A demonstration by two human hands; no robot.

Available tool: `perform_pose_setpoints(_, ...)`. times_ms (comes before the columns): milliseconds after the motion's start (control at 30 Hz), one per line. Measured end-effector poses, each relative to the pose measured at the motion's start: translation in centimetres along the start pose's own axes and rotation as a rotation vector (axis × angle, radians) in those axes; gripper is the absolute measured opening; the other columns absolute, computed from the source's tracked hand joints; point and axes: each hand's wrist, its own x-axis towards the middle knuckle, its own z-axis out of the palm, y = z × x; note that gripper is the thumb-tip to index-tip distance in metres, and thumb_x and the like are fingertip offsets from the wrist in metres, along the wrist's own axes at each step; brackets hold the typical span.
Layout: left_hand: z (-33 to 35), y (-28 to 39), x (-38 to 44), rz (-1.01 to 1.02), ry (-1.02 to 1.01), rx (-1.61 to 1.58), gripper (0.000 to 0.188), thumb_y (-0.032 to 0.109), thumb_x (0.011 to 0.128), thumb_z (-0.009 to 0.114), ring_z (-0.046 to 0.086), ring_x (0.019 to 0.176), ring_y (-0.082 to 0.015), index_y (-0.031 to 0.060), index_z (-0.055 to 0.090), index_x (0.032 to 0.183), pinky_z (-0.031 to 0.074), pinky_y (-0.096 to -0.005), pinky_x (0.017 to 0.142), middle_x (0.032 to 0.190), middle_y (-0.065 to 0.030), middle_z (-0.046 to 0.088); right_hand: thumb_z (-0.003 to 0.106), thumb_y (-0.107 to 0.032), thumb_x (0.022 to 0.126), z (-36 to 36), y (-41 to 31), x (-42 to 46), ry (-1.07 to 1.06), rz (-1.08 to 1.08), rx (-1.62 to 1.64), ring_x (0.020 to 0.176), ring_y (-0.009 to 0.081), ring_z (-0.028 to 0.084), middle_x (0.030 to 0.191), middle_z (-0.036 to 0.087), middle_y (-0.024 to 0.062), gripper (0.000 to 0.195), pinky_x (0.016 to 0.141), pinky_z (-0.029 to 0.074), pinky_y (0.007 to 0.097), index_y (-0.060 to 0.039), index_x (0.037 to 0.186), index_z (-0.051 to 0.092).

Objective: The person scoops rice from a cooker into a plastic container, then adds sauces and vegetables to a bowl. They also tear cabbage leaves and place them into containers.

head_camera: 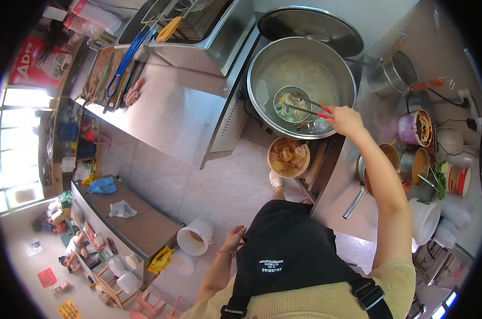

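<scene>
My right hand (346, 121) grips a pair of dark chopsticks (322, 115) with red upper ends. Their tips reach into a round metal strainer (275, 104), among pale noodles (292, 104) with bits of green. The strainer sits at the near side of a large steel pot (251, 85) holding cloudy liquid. Behind the pot leans its round metal lid (320, 24). Down at my left side, my left hand (233, 239) hangs beside the black apron (293, 243); its fingers are partly hidden and nothing shows in it.
A bucket of food scraps (289, 157) stands on the floor below the pot. At right, the counter carries saucepans (414, 167), a purple tub (410, 129) and a white bucket (424, 219). Fryer baskets (185, 20) are at upper left. Beyond a brown-topped counter (141, 223) is another person (73, 251).
</scene>
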Motion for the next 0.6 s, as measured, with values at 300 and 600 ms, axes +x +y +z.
perform_pose_setpoints(300, 1.1, -0.1, 1.2, 0.105, -0.396, -0.182, 0.054, 0.033, 0.101, 0.055, 0.043, 0.132, -0.0231, 0.0128, 0.04, 0.149, 0.044, -0.0379, 0.104, 0.145, -0.0087, 0.047, 0.067, -0.034, 0.088, 2.9, -1.2, -1.3, 0.058, -0.003, 0.074, 0.092, 0.0388, 0.069, 0.095, 0.071, 0.0184, 0.034, 0.078, 0.055, 0.0487, -0.0082, 0.11, 0.066)
perform_pose_setpoints(600, 4.5, 5.1, -5.1, 0.221, -0.488, 0.165, 0.048, 0.028, 0.1, 0.058, 0.054, 0.119, -0.0211, 0.0058, 0.048, 0.142, 0.046, -0.0329, 0.098, 0.132, -0.0129, 0.057, 0.064, -0.028, 0.09, 4.6, 2.7, -14.5, 0.547, -0.108, 0.55, 0.107, 0.0374, 0.063, 0.118, 0.066, 0.0178, 0.046, 0.091, 0.051, 0.044, -0.0057, 0.13, 0.057)
